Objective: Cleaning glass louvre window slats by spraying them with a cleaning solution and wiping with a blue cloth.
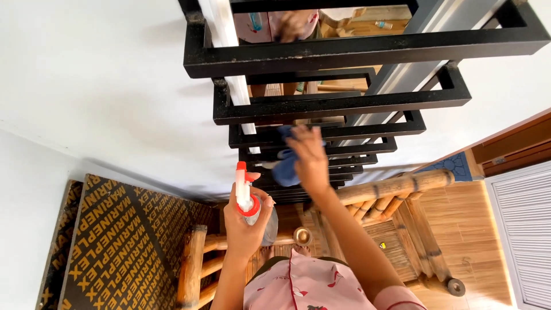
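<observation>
While your left hand (244, 221) grips the spray bottle (247, 201), your right hand (310, 161) presses a blue cloth (285, 166).
Cloth's flat against the black bars (344, 106), fingers spread over it.

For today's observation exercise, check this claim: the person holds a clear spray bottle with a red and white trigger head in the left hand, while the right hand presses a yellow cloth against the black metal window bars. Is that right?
Not quite. The head view shows the cloth under the right hand is blue, not yellow. The rest stands: the left hand holds the clear spray bottle with a red and white trigger head, and the right hand presses the cloth against the black metal window bars.
</observation>
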